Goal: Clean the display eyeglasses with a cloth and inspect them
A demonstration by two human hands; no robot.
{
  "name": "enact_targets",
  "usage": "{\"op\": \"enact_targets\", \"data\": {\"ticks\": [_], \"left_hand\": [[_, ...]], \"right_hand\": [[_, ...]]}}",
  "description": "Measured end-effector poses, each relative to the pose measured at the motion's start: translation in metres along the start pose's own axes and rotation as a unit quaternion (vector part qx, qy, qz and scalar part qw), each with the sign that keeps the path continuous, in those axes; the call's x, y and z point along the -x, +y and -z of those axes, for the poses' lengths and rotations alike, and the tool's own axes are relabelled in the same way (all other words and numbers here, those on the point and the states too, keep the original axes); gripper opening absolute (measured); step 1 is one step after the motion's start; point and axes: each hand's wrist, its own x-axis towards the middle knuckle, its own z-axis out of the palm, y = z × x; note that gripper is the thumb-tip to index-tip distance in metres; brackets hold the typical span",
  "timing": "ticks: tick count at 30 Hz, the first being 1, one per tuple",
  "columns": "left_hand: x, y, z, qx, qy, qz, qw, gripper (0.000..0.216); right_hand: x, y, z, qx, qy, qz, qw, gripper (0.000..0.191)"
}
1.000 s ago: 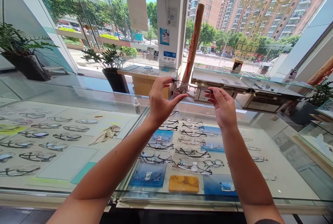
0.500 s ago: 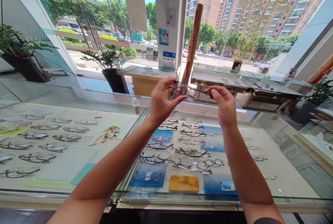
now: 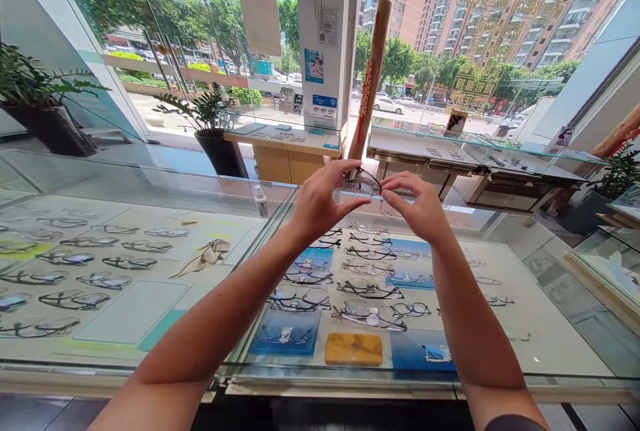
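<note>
I hold a pair of thin dark-framed glasses up in the air over a glass display counter. My left hand pinches the frame's left side between thumb and fingers. My right hand pinches the frame near its middle, close to the left hand. Both arms reach forward from the bottom of the view. Below the hands, under the glass, lie several rows of spectacles on white and blue pads.
The left case holds several more glasses and a crumpled cloth. A small bottle stands on the counter. A yellow case lies near the front. Potted plants, a white pillar, a wooden pole and shop windows stand behind.
My right hand has slid left along the glasses toward the left hand. Both hands and the glasses have dropped slightly lower.
</note>
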Motion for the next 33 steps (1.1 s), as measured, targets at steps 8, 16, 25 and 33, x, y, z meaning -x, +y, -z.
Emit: {"op": "enact_targets", "data": {"ticks": [8, 16, 25, 33], "left_hand": [[-0.004, 0.006, 0.003, 0.14, -0.014, 0.051, 0.989, 0.068], [-0.005, 0.002, 0.004, 0.218, -0.034, 0.085, 0.972, 0.072], [-0.005, 0.007, 0.003, 0.137, 0.007, 0.045, 0.99, 0.071], [-0.002, 0.04, 0.002, 0.057, -0.005, 0.138, 0.989, 0.02]], "right_hand": [[-0.003, 0.01, 0.003, -0.123, -0.052, -0.072, 0.988, 0.018], [-0.005, 0.01, 0.005, -0.214, -0.106, -0.141, 0.961, 0.015], [-0.005, 0.014, 0.001, -0.221, -0.059, -0.164, 0.96, 0.019], [-0.002, 0.013, -0.018, -0.204, 0.031, -0.141, 0.968, 0.03]]}}
